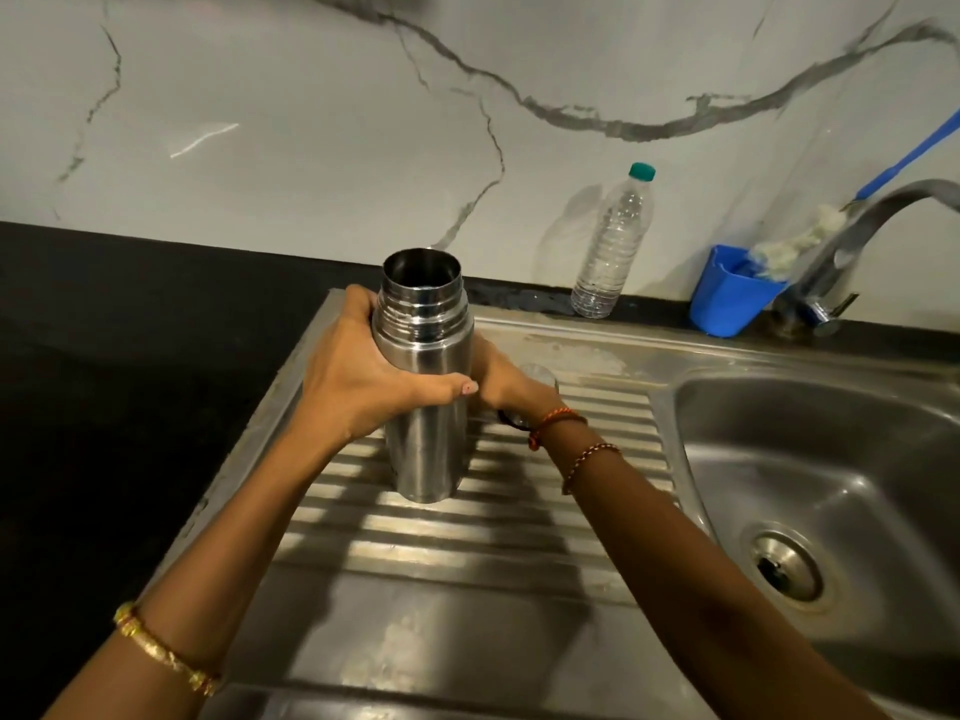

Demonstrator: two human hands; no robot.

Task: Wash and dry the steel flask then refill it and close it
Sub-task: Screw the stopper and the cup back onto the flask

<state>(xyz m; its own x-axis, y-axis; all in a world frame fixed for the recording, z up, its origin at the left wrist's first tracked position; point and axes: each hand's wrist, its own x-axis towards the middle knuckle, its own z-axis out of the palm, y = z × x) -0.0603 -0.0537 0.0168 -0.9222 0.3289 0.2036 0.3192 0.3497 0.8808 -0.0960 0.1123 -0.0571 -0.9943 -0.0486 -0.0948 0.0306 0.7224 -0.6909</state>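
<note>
The steel flask [426,439] stands upright on the ribbed steel drainboard [415,553], its mouth open and no cap on it. My left hand [358,376] grips its upper body from the left, with the thumb across the front. My right hand [501,379] lies against the flask's right side; its fingers are hidden behind the flask. A round steel piece [543,375], perhaps the cap, shows just beyond that hand. Part of a small dark object [511,420] peeks out under the wrist.
The sink basin [831,459] with its drain lies to the right. A tap [852,236] arches over it. A clear plastic bottle [613,246] with a green cap and a blue tub [727,298] holding a scrubber stand by the marble wall. Black counter [130,356] stretches left.
</note>
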